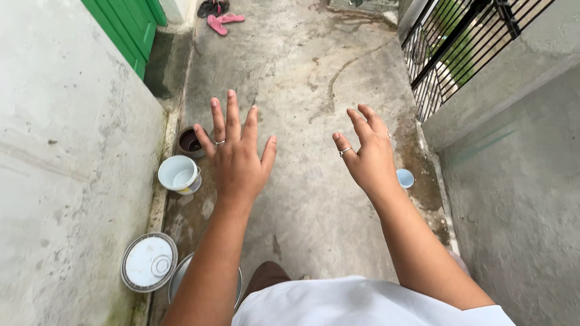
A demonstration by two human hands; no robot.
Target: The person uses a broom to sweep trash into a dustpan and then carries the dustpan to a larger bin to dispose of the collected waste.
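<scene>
Left hand (237, 158) and right hand (367, 155) outstretched, fingers spread, empty (rings on both), above stained grey concrete floor (314, 78); white plastic bucket (179, 174) near left, small pale-blue cup (405, 178) beside right.

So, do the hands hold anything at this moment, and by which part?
Nothing is held. The left hand and the right hand are both open, fingers spread, in the air above the concrete floor.

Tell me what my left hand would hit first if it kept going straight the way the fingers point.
Probably nothing close: the left hand is empty and spread, fingers pointing along the bare concrete floor. The pink sandals lie far ahead; depth is unclear.
</scene>
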